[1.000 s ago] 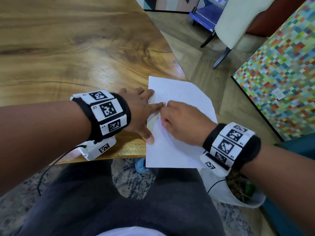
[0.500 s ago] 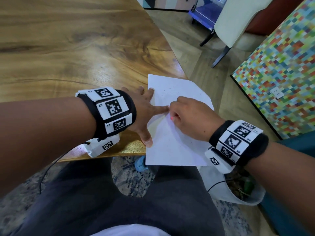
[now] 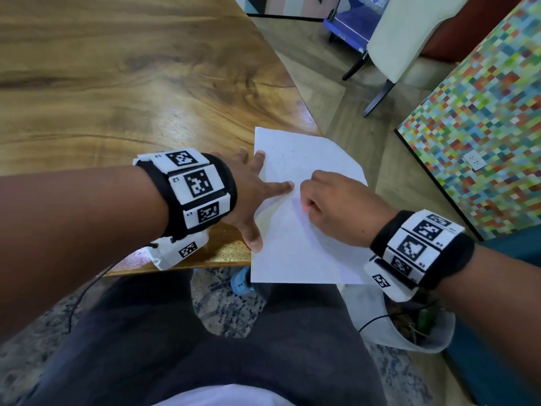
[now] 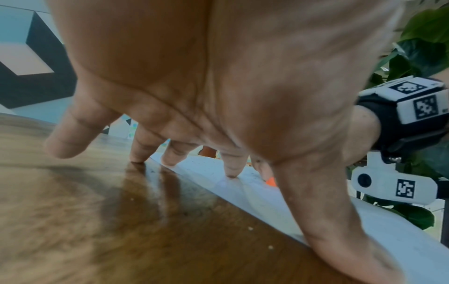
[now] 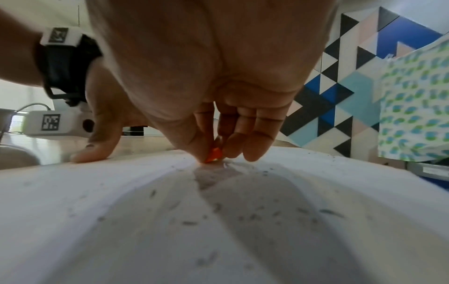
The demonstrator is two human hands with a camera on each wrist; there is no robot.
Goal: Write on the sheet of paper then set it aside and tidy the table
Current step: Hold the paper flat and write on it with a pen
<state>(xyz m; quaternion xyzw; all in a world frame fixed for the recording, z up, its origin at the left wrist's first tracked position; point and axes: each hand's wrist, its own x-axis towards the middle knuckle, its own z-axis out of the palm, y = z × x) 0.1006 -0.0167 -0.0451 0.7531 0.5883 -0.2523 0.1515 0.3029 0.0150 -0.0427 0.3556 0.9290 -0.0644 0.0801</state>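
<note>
A white sheet of paper (image 3: 292, 253) lies on the near right corner of the wooden table (image 3: 117, 98), hanging over its edges. My left hand (image 3: 251, 197) is spread flat, thumb and fingertips pressing the sheet's left side. My right hand (image 3: 310, 200) rests on the sheet with its fingers curled, pinching a small orange piece (image 3: 305, 208) against the paper. In the right wrist view the orange piece (image 5: 213, 154) touches the paper (image 5: 145, 221), which is strewn with dark specks. The fingers hide most of the piece. In the left wrist view, left fingertips (image 4: 230, 173) press the sheet (image 4: 206, 167).
The table edge runs close under the sheet. A pale chair (image 3: 409, 39) and a multicoloured mosaic panel (image 3: 483, 127) stand to the right on the floor. A white planter (image 3: 380, 317) sits below my right wrist. My lap is under the front edge.
Both hands have slid a little to the right across the sheet. The paper itself has stayed in place.
</note>
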